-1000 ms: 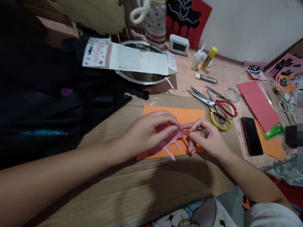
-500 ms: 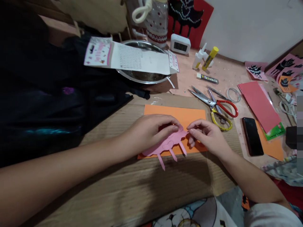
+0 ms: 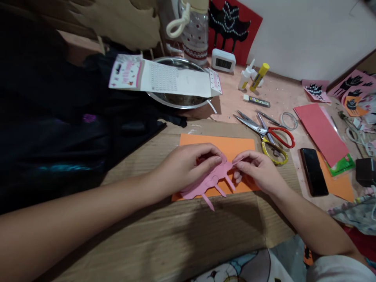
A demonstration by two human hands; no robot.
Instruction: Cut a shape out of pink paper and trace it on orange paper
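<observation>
A pink paper cutout [image 3: 202,184] with a wavy edge and three narrow prongs lies tilted over an orange sheet of paper [image 3: 235,141]. A heart-like outline shows on its face. My left hand [image 3: 196,164] is closed on the cutout's upper part, thumb in front and fingers behind. At the cutout's right end, my right hand [image 3: 255,170] pinches its pink tip between thumb and fingers. The prongs point down toward the wooden-looking tabletop [image 3: 176,235]. My left palm hides part of the cutout.
Right of the orange sheet lie scissors [image 3: 282,137], a black phone [image 3: 314,172] and red paper [image 3: 321,133]. Behind stand a steel bowl [image 3: 176,105] under a bead-sticker card [image 3: 190,82], a glue bottle [image 3: 244,78], a glue stick [image 3: 260,77] and a digital clock [image 3: 223,60]. Black fabric [image 3: 58,156] covers the left.
The pink cutout has turned a little, its prongs now slanting farther right. Both hands keep their hold at nearly the same spots. The whole view has shifted slightly.
</observation>
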